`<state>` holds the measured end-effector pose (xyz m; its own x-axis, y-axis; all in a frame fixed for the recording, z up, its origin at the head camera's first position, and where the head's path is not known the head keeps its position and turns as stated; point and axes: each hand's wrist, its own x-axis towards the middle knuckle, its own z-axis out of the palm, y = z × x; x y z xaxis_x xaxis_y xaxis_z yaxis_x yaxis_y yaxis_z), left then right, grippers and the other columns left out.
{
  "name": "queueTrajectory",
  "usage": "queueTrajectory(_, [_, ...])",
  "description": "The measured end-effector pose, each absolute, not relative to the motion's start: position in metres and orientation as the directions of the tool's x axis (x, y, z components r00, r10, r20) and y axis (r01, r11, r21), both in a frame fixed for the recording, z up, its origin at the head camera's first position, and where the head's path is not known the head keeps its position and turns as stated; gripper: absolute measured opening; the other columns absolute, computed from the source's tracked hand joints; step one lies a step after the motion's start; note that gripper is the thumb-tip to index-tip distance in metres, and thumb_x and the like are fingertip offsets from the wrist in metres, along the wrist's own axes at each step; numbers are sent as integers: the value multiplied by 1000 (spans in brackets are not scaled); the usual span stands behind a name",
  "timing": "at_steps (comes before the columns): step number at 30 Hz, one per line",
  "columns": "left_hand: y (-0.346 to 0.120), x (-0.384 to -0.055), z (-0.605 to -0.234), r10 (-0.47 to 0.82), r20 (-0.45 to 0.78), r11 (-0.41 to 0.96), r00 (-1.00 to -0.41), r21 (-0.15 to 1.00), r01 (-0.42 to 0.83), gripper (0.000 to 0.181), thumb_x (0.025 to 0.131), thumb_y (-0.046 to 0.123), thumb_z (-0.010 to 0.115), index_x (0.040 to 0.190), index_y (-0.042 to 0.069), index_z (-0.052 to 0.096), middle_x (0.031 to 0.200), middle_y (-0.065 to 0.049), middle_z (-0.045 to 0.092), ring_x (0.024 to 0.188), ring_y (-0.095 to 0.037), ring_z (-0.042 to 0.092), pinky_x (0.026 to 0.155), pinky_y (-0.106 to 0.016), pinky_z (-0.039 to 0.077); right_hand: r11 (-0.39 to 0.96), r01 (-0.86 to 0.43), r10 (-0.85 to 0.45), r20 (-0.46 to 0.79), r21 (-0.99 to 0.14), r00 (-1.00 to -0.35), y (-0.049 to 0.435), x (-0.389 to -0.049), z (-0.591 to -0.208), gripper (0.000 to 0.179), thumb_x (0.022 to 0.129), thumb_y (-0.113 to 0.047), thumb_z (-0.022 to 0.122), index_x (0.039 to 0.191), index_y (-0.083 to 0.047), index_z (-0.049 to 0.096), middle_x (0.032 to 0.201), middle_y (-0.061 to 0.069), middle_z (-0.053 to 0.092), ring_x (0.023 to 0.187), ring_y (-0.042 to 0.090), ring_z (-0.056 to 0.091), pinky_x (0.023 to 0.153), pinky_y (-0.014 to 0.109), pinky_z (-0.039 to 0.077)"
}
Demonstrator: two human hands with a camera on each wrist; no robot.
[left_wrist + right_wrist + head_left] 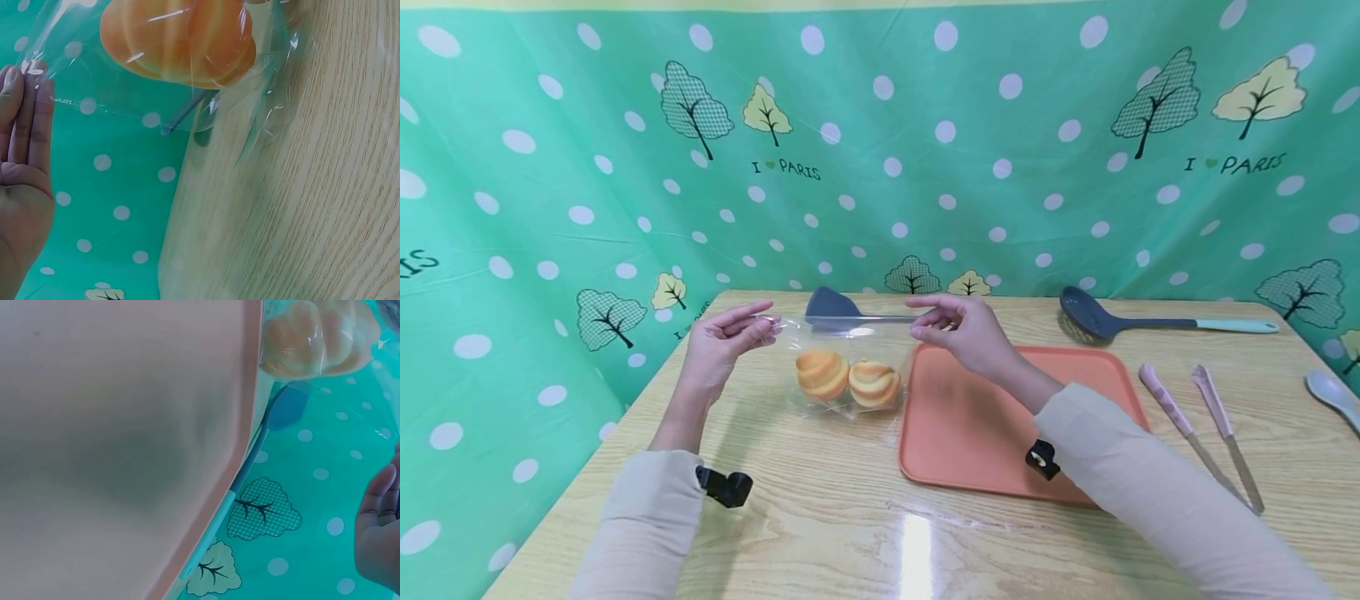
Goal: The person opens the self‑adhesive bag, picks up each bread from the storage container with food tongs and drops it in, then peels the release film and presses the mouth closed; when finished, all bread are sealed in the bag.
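Two golden bread rolls, a left one (pixel 822 374) and a right one (pixel 874 384), lie side by side inside a clear plastic bag (pixel 838 342). The left hand (pixel 718 342) pinches the bag's upper left corner between thumb and fingers. At the upper right corner, the right hand (pixel 962 333) pinches the film, so the top edge is stretched between both hands. In the left wrist view a roll (pixel 181 44) shows through the film beside the left hand (pixel 28 181). The right wrist view shows a roll (pixel 319 337) above the partly cropped right hand (pixel 381 531).
A pink-orange tray (pixel 1015 450) lies under the right forearm. Behind the bag is a dark turner (pixel 831 307). A slotted spoon (pixel 1086 312) lies behind the tray; two pink-handled knives (pixel 1167 400) and a grey spoon (pixel 1330 390) are at right. A green curtain (pixel 865 200) hangs behind.
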<state>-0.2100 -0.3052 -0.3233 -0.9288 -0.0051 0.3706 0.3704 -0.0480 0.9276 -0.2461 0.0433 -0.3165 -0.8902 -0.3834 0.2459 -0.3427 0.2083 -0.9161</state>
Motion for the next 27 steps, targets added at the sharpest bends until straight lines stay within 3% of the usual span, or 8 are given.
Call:
queueTrajectory(5, [-297,-212,-323,-39,420,-28,-907,907,421,31,95,-11,64,113,10,77,96,-1,78,85,-12,75,79,-26,60,234,-338,-364,240,-912,-900,46,-246,-318,35,93,-6,75,127,-5,70,103,11,76,90,26,67,70,24,53])
queueTrajectory(14, [-294,-211,-330,-31,406,-98,-913,908,407,31,105,6,56,133,-3,63,106,-6,77,95,-13,73,91,-27,56,207,-335,-345,251,-919,-904,43,-247,-320,30,92,-4,75,122,-4,73,100,11,77,86,20,67,72,28,56])
queueTrajectory(22, [-286,-214,-344,-149,375,-58,-915,920,387,21,103,12,59,104,5,79,86,-1,78,84,-12,75,83,-28,60,205,-350,-355,264,-914,-897,41,-246,-320,31,91,-4,76,123,-3,72,102,11,76,87,21,66,70,22,53])
queueTrajectory(27, [-280,-216,-347,-227,387,-84,-894,907,413,19,101,10,62,98,7,80,81,-2,78,79,-13,76,77,-27,60,291,-356,-366,240,-888,-899,39,-245,-317,44,88,-16,81,130,-10,69,115,9,71,89,21,59,63,24,45])
